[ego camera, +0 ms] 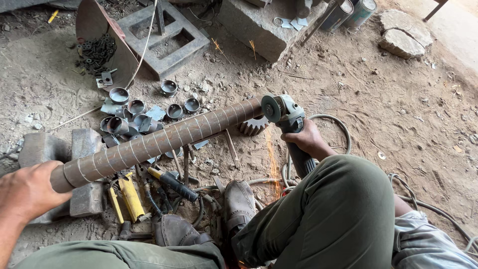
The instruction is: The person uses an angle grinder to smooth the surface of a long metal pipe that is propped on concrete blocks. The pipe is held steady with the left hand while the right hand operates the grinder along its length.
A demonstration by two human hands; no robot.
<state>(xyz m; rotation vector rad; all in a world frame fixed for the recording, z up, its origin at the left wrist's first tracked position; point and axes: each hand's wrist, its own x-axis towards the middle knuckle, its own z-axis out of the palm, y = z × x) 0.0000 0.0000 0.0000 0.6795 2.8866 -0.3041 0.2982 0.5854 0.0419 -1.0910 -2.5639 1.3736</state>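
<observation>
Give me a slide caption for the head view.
Right hand runs angle grinder on marked pipe's end, sparks falling; left hand steadies it.

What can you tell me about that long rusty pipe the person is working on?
The long pipe looks like brown, rusted steel, ringed along its length with evenly spaced pale marks. It lies slanted, its far end higher in the picture. The left hand covers its near end, close to a metal block. At the far end the angle grinder, held in the right hand, meets it, and sparks fall below.
</observation>
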